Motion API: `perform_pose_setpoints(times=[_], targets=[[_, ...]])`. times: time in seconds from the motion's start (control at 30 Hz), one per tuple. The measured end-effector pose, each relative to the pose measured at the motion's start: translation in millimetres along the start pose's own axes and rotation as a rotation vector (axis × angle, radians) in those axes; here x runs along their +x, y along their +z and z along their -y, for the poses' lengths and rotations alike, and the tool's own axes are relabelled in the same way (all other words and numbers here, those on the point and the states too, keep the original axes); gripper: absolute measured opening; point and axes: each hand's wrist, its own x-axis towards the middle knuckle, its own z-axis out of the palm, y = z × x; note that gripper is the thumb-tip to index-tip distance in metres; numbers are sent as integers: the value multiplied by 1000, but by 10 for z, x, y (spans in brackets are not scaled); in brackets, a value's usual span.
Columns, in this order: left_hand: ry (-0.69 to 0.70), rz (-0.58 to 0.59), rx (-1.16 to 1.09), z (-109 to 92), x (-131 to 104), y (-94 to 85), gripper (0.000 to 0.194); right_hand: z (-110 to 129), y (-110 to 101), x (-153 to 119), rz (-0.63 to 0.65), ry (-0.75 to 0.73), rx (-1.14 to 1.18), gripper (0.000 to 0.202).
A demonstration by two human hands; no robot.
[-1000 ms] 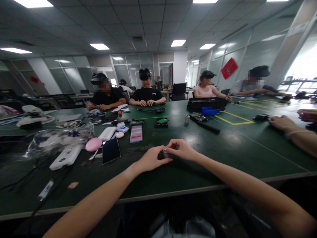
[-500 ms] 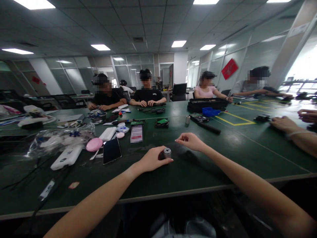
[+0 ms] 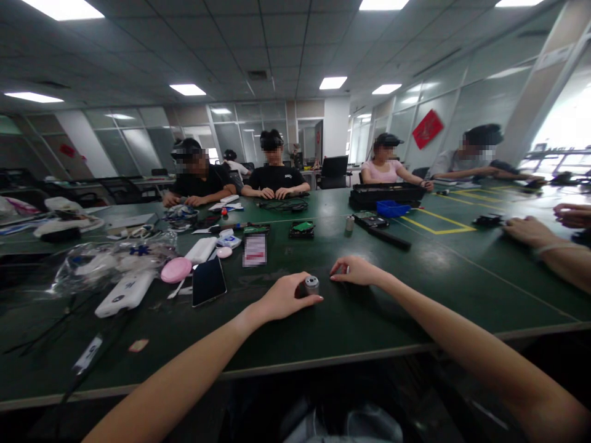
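Since one second ago, as seen from my head, my right hand (image 3: 357,271) has let go of the small metal can (image 3: 312,283) and moved off to the right. It is also a bit lower than it was half a second ago. My left hand (image 3: 282,298) has stayed in the same spot. Its fingers and thumb are wrapped around the can and hold it. The can is in front of me, near the middle of the green table (image 3: 392,314), and its round top with dark holes faces up. My right hand is just beside it, on the right, not touching it. Those fingers are bent, and I cannot tell if the tips meet or pinch something tiny.

Farther off, past my right hand, stands another small can (image 3: 349,223). Left of that one lies a black part with a green board (image 3: 302,229). On its right are a black bar (image 3: 389,239) and a blue tray (image 3: 393,211). To the left of my left hand lie a dark flat screen (image 3: 209,282), a pink round thing (image 3: 176,269) and a long white case (image 3: 125,292). Another person's hand (image 3: 526,229) rests on the table at the far right.
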Motion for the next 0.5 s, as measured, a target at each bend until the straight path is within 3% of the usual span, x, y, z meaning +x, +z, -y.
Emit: perform_pose_setpoints(times=[0.37,0.43,0.5], targets=[[4,10,-9,-18,-1,-18,35,38,10,-11,-9,17,-29,28],[2,16,-11,-20,-3,-20,35,80,19,-10,-83,5,-8,25],[0,18,-15,-19,-6,-20,35,166,28,-13,-237,-25,50,25]])
